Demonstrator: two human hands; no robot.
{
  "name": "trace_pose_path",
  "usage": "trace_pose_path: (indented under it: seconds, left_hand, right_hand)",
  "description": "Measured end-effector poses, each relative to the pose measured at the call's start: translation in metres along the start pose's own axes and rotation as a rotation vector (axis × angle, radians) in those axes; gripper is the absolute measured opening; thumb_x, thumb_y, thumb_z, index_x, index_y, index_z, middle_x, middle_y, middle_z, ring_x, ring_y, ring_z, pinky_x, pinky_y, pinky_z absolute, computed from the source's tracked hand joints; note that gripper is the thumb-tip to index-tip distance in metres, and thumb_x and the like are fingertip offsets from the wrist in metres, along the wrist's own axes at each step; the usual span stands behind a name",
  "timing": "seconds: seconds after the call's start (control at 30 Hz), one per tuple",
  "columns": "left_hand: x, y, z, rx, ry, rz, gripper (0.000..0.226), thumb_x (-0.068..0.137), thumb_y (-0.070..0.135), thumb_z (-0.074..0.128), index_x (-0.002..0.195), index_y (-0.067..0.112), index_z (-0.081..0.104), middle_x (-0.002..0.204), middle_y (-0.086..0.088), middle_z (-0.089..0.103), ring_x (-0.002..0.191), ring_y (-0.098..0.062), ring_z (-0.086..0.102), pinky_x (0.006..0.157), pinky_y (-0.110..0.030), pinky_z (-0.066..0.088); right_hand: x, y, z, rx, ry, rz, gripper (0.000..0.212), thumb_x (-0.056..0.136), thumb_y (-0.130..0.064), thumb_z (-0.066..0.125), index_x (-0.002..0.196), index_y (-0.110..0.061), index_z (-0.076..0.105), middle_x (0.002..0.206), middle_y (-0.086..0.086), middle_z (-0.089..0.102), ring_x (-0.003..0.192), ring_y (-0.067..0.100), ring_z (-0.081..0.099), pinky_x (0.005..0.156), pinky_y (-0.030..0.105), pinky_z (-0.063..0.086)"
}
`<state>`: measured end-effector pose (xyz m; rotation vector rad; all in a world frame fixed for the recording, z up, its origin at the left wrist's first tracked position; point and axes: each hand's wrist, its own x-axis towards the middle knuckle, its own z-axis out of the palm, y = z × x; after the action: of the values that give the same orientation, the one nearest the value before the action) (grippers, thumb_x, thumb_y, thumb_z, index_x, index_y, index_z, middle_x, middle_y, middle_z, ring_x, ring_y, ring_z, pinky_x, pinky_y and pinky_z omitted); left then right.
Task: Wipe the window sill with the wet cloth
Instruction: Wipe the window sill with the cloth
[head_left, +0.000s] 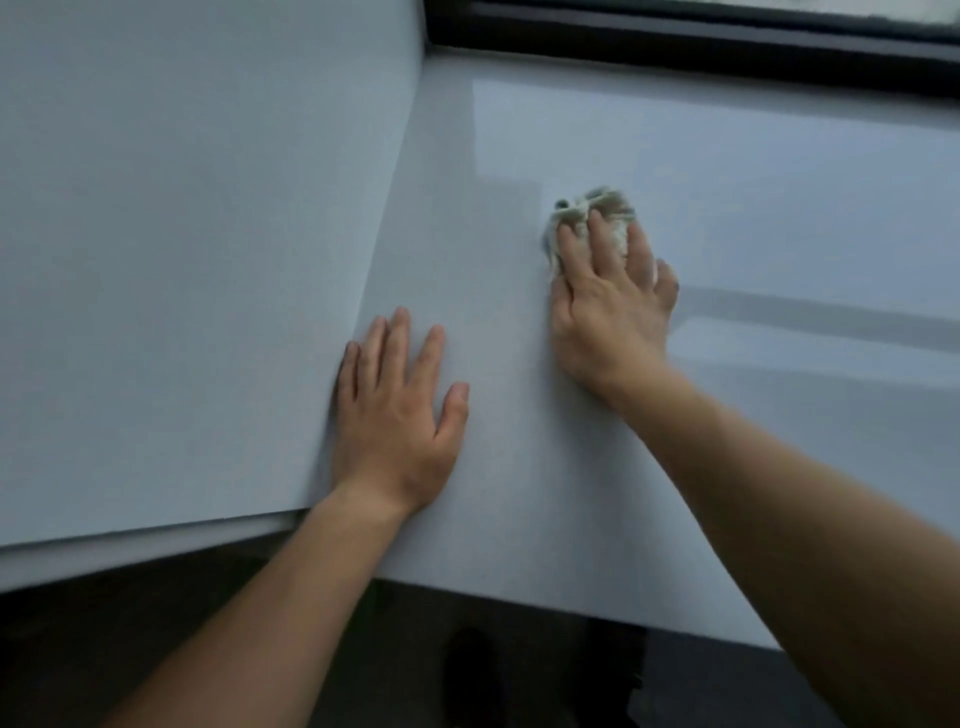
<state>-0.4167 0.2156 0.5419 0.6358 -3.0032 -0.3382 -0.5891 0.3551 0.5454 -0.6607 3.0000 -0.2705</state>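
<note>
right hand on the cloth, left hand flat on the window sill

head view: the right hand (610, 306) presses down on a bunched, pale cloth (589, 215) in the middle of the glossy white window sill (753, 197), fingers spread over it and gripping it, the cloth's far edge blurred. the left hand (397, 410) lies released, palm down, fingers extended on the sill just beside the side wall (182, 234). a dark window frame (675, 41) runs along the sill's far edge.
</note>
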Motion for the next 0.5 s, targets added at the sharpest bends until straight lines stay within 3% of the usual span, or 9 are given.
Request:
trace_pose_path:
  seconds: [0.17, 0.23, 0.37, 0.5]
  left_hand:
    - [-0.004, -0.006, -0.003, -0.199, 0.066, 0.022, 0.057, 0.096, 0.044, 0.024, 0.141, 0.019, 0.048, 0.157, -0.013, 0.031, 0.147, -0.026, 0.021, 0.121, -0.044, 0.009]
    - [-0.006, -0.007, -0.005, -0.247, 0.081, 0.025, 0.057, 0.095, 0.044, 0.025, 0.137, 0.017, 0.053, 0.155, -0.013, 0.034, 0.146, -0.026, 0.023, 0.120, -0.042, 0.009]
    - [-0.006, -0.007, -0.006, -0.257, 0.088, 0.025, 0.060, 0.093, 0.047, 0.024, 0.137, 0.020, 0.053, 0.154, -0.013, 0.035, 0.146, -0.026, 0.024, 0.120, -0.041, 0.008]
    - [-0.005, -0.008, -0.005, -0.275, 0.094, 0.011, 0.064, 0.093, 0.050, 0.020, 0.140, 0.019, 0.050, 0.154, -0.013, 0.036, 0.145, -0.025, 0.027, 0.120, -0.043, 0.010]
  right_hand:
    - [-0.119, -0.013, 0.005, 0.000, -0.033, -0.472, 0.047, 0.103, -0.047, 0.031, 0.149, -0.041, 0.038, 0.161, -0.009, 0.029, 0.151, 0.024, 0.018, 0.117, 0.047, 0.020]
    - [-0.105, 0.008, 0.000, -0.039, -0.049, -0.440, 0.048, 0.101, -0.049, 0.029, 0.149, -0.043, 0.035, 0.161, -0.010, 0.027, 0.151, 0.023, 0.018, 0.117, 0.045, 0.019]
    - [-0.085, 0.003, -0.005, -0.017, -0.055, -0.036, 0.056, 0.098, -0.051, 0.030, 0.153, -0.041, 0.022, 0.165, -0.010, 0.012, 0.152, 0.024, 0.003, 0.118, 0.050, 0.012]
    - [-0.181, -0.035, 0.007, 0.004, 0.010, -0.304, 0.053, 0.098, -0.044, 0.042, 0.150, -0.035, 0.037, 0.160, -0.004, 0.031, 0.151, 0.029, 0.015, 0.115, 0.054, 0.021]
